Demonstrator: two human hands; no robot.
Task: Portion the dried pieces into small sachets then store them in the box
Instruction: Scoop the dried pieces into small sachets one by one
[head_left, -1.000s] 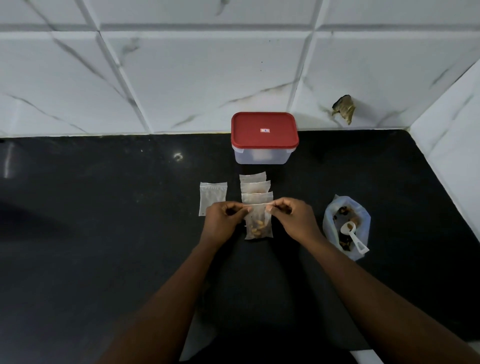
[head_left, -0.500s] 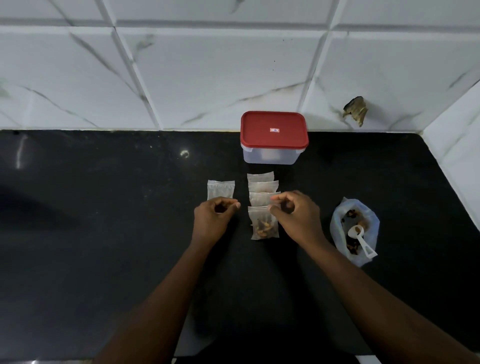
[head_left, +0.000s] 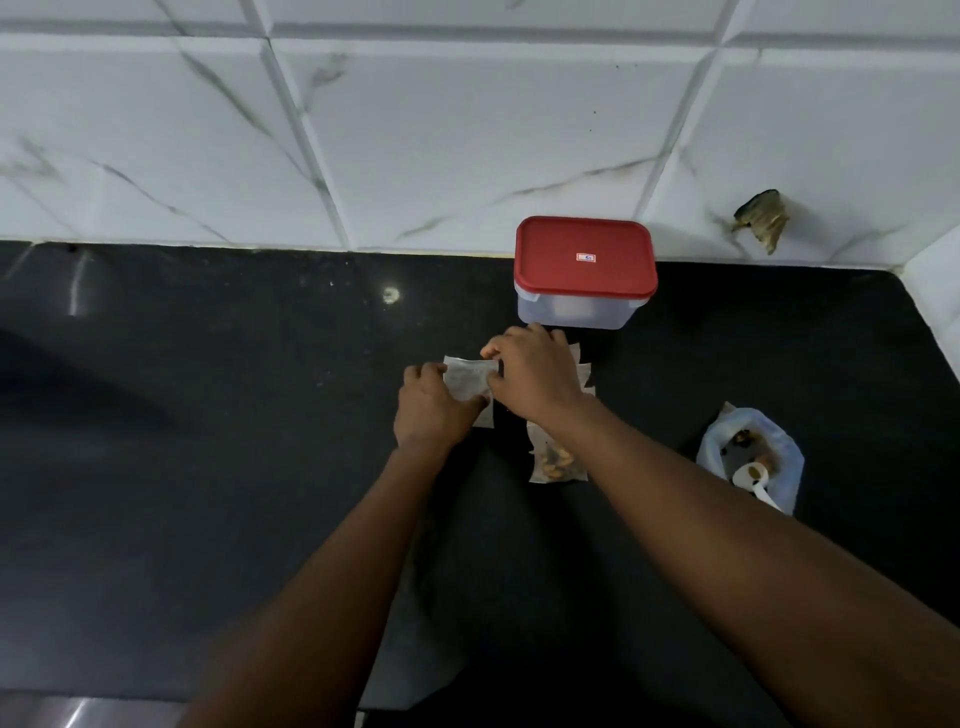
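Head view: left hand (head_left: 431, 410) and right hand (head_left: 535, 371) have left the full sachet (head_left: 556, 460) and now pinch the empty sachet (head_left: 467, 379) for filling.

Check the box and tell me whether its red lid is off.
No, the red lid sits closed on the box at the back of the counter.
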